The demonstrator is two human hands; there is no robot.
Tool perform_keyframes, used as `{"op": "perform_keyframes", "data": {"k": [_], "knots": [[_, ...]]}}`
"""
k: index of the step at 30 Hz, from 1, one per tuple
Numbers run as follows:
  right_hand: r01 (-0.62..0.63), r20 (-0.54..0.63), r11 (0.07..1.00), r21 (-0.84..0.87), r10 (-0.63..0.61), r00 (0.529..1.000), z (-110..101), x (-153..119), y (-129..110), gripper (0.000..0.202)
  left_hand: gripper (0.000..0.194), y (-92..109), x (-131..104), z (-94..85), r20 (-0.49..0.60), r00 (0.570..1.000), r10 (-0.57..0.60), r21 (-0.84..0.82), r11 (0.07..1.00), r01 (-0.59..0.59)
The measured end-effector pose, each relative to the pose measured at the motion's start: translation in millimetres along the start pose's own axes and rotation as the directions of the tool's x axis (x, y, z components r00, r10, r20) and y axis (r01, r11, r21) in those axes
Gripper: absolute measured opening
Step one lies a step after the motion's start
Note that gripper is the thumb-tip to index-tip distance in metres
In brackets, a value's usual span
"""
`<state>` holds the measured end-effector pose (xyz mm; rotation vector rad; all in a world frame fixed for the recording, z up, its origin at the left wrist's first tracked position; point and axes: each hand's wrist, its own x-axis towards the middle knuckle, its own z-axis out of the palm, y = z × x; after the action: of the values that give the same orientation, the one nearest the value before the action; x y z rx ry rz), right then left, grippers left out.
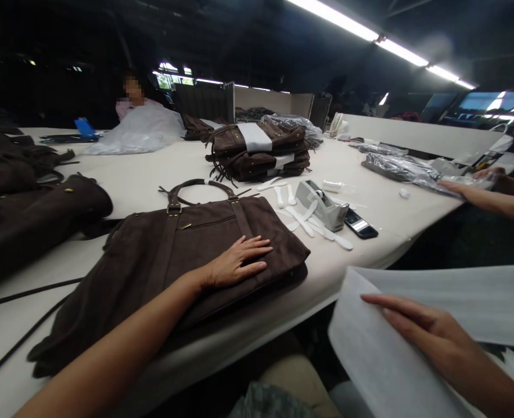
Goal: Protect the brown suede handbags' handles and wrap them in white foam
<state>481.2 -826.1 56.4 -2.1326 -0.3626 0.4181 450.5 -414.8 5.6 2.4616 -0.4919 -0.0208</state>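
A dark brown handbag [200,249] lies flat on the table, its looped handle pointing away from me. My left hand [239,261] rests flat on the bag's front, fingers spread and gripping nothing. Low on the right, beyond the table edge, my right hand [431,331] pinches a white sheet of thin paper or foam [370,354] between thumb and fingers. The sheet folds over and hangs downward. Right of the bag lie several white plastic strips [300,220] with a grey tape dispenser [324,206] and a dark phone [361,223].
Stacked brown bags [261,151] with white bands stand behind. More brown bags [34,203] cover the left side. A co-worker's hands [474,188] touch plastic-wrapped goods [400,165] at right. Another person [130,98] is behind a heap of clear plastic [139,130].
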Motion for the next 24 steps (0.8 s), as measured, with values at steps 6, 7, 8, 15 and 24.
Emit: {"op": "perform_keyframes", "data": {"k": [6, 7, 8, 15, 24], "knots": [[-0.093, 0.17, 0.871, 0.482, 0.011, 0.985, 48, 40, -23, 0.048, 0.06, 7, -26, -2.1, -0.027, 0.999, -0.047, -0.004, 0.999, 0.047], [-0.095, 0.164, 0.848, 0.521, 0.01, 0.986, 47, 43, -22, 0.047, 0.06, 7, -28, -2.5, -0.037, 0.998, -0.045, -0.017, 0.999, 0.045], [-0.1, 0.156, 0.829, 0.55, 0.016, 0.988, 46, 46, -23, 0.045, 0.061, 7, -29, -2.8, -0.047, 0.998, -0.043, -0.032, 0.999, 0.042], [-0.229, 0.358, 0.675, 0.701, -0.055, 0.932, 74, 66, -86, 0.047, 0.065, 7, -30, -4.8, -0.087, 0.991, -0.103, -0.188, 0.979, 0.085], [0.488, 0.168, 0.867, -0.107, -0.468, 0.868, 151, 126, -135, 0.022, 0.07, 16, -39, -10.1, -0.064, 0.998, -0.006, -0.312, 0.95, -0.014]]}}
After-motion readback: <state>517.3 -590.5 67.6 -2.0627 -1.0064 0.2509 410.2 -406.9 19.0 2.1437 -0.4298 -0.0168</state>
